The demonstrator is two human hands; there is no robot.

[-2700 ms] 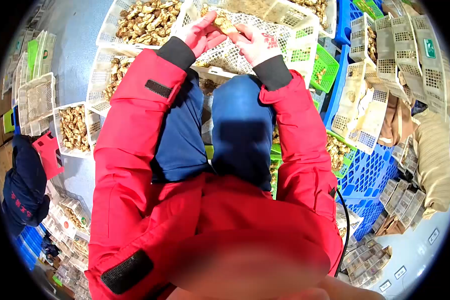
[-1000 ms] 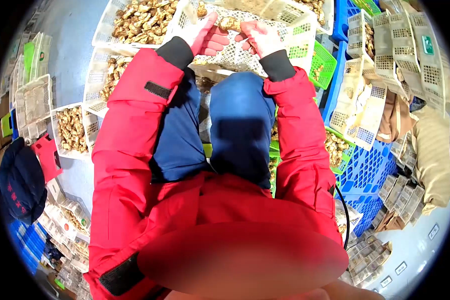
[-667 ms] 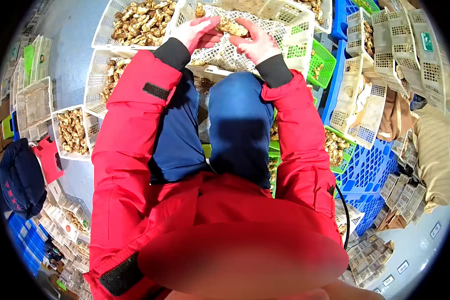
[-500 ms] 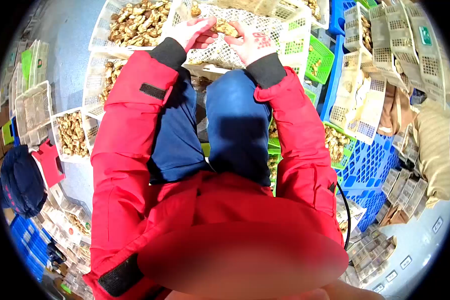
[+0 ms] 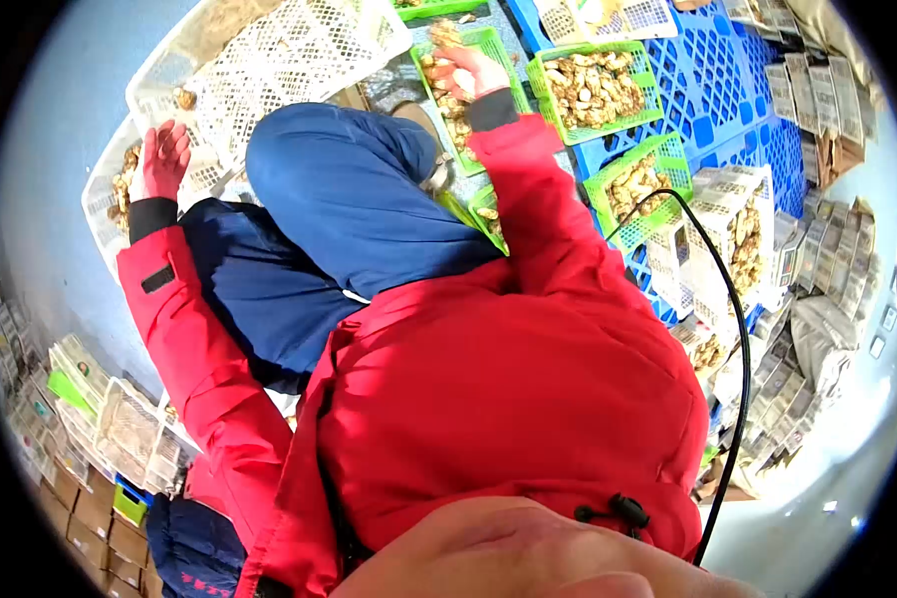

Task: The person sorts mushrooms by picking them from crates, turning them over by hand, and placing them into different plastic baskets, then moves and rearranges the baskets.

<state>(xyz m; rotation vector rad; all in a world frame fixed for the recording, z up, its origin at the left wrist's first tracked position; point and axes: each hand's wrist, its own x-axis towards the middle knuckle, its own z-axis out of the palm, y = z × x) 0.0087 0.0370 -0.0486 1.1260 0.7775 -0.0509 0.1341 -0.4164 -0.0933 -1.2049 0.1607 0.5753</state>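
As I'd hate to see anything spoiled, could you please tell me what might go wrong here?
The mushroom at the tip of the right hand appears near the far rim of the green basket, so it might slip and miss. The black cable loops near the right sleeve and could snag it.

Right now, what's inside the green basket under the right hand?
Pale and brown mushroom-like pieces show inside the green basket. Whatever lies directly behind the right hand or beneath the top pieces is covered and can't be seen.
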